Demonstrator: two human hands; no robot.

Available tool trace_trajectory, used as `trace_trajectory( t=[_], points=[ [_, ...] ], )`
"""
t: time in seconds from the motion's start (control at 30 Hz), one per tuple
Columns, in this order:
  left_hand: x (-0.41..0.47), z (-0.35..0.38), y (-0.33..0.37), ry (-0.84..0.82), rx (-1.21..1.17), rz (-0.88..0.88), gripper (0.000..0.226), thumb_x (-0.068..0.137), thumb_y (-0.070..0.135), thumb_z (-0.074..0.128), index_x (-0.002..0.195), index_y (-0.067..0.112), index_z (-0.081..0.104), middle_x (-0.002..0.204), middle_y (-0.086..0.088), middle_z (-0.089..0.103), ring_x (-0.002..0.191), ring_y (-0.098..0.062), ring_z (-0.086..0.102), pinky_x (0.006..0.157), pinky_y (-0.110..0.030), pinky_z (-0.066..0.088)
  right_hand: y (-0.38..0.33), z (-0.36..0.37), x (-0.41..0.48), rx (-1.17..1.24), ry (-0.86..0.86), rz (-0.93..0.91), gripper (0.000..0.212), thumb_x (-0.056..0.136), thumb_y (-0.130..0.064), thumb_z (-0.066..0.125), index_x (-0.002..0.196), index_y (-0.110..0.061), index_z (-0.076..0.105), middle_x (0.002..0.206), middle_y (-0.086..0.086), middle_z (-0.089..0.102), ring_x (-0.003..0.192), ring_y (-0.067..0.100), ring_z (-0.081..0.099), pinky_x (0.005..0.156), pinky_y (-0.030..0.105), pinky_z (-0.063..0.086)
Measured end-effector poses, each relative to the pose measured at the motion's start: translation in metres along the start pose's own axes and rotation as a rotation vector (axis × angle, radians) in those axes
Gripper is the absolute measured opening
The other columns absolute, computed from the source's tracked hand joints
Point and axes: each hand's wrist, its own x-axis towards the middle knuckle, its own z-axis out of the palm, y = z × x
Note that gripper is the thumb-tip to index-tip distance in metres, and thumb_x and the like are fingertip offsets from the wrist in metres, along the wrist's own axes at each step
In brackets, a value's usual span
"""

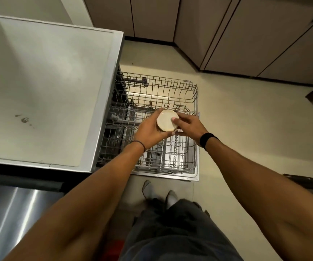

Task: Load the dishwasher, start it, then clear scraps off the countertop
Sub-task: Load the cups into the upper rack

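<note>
A small cream-white plate (166,120) is held over the dishwasher's pulled-out wire racks. My left hand (149,131) grips it from below and the left, fingers curled around its rim. My right hand (188,125) holds its right edge, thumb lying on the plate's face. The upper rack (170,87) and the lower rack (172,153) are both slid out over the open door (195,176); they look bare of dishes.
A pale countertop (44,87) with a few small scraps (24,120) lies to the left, its edge beside the racks. Brown cabinet doors (227,29) stand beyond. My feet (157,191) are on the beige floor just in front of the door.
</note>
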Motion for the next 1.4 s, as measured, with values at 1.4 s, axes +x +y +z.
trace_trajectory(
  t=[1.4],
  points=[
    [0.049, 0.133, -0.17, 0.168, -0.149, -0.498, 0.036, 0.104, 0.021, 0.052, 0.139, 0.017, 0.059, 0.119, -0.005, 0.069, 0.108, -0.022, 0.064, 0.092, -0.035, 0.055, 0.17, 0.042, 0.133, -0.385, -0.215, 0.166, 0.039, 0.104, -0.029, 0.049, 0.141, -0.016, 0.054, 0.128, 0.008, 0.064, 0.114, 0.027, 0.061, 0.097, 0.049, 0.052]
  ],
)
